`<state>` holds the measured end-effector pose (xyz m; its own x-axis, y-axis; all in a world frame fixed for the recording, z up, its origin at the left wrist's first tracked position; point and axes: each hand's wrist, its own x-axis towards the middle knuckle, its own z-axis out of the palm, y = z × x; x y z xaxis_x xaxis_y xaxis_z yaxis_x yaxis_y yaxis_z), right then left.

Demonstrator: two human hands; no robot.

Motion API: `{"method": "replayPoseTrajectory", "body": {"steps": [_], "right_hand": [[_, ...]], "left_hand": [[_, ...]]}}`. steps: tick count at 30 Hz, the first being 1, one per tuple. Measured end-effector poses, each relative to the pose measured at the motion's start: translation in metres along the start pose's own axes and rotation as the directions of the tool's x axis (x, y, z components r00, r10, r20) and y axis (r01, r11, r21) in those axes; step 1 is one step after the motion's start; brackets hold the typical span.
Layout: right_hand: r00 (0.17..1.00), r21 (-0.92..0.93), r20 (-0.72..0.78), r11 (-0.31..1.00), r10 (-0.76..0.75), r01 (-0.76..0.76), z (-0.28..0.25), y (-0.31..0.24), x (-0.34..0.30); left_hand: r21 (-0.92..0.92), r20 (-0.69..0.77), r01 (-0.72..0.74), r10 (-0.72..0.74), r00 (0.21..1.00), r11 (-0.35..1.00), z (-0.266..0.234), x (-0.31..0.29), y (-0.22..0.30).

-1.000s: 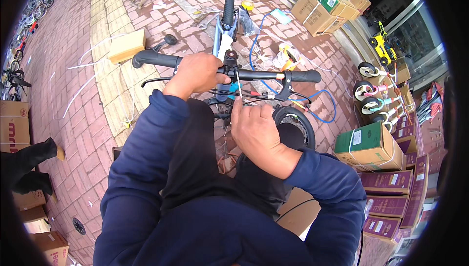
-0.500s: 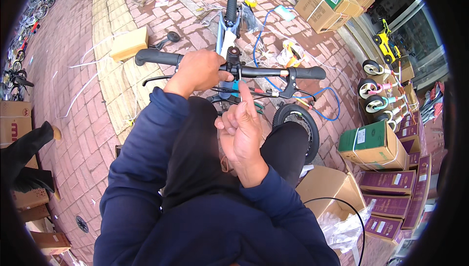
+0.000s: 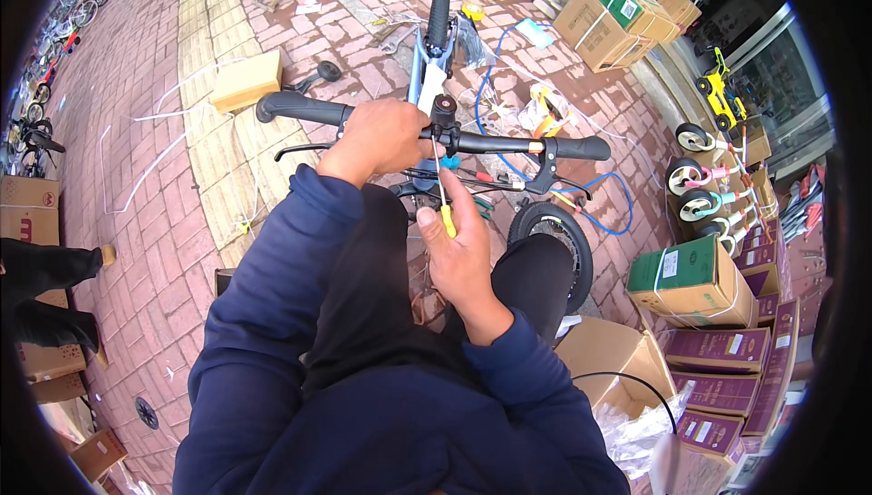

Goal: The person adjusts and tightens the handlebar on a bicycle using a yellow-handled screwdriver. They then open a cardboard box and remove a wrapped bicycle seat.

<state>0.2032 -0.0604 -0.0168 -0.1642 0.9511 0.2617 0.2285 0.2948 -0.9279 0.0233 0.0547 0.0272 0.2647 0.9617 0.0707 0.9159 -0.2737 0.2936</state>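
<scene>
A bicycle's black handlebar (image 3: pixel 495 143) lies across in front of me, joined at the black stem (image 3: pixel 444 109). My left hand (image 3: pixel 385 135) is closed around the bar just left of the stem, its fingertips partly hidden. In my right hand (image 3: pixel 465 254), below the bar, is a screwdriver (image 3: pixel 448 221) with a yellow handle and a thin shaft. Its shaft points up to the front of the stem; whether the tip sits in a screw I cannot tell. The light blue frame (image 3: pixel 428 77) runs away behind the stem.
A small black wheel (image 3: pixel 556 233) stands by my right knee. An open carton (image 3: pixel 607 350) with clear plastic is at the lower right, beside purple boxes (image 3: pixel 722 391). A yellowish box (image 3: pixel 247 81) lies on the paving to the left. Blue tubing (image 3: pixel 625 195) curls on the right.
My right hand has turned and shifted slightly right, and the yellow screwdriver handle now shows in it. The left hand keeps its hold on the bar.
</scene>
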Motion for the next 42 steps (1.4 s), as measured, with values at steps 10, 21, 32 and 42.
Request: {"method": "replayPoseTrajectory", "body": {"steps": [10, 21, 32, 42], "right_hand": [[0.994, -0.126, -0.016, 0.986, 0.111, -0.112, -0.005, -0.014, -0.001], [0.954, -0.706, 0.218, 0.708, 0.203, 0.011, -0.017, -0.046, 0.018], [0.937, 0.688, 0.148, 0.648, 0.316, -0.327, 0.011, -0.005, 0.001], [0.953, -0.381, 0.150, 0.874, -0.263, 0.301, -0.037, -0.041, -0.007]], "left_hand": [[-0.002, -0.002, 0.009, -0.009, 1.000, 1.000, 0.001, 0.001, 0.002], [-0.010, -0.011, 0.021, -0.021, 1.000, 1.000, 0.001, 0.001, 0.003], [-0.218, -0.406, -0.344, 0.236, 0.883, 0.914, 0.012, -0.004, 0.000], [-0.183, -0.423, -0.547, 0.437, 0.794, 0.817, 0.016, 0.000, -0.008]]}}
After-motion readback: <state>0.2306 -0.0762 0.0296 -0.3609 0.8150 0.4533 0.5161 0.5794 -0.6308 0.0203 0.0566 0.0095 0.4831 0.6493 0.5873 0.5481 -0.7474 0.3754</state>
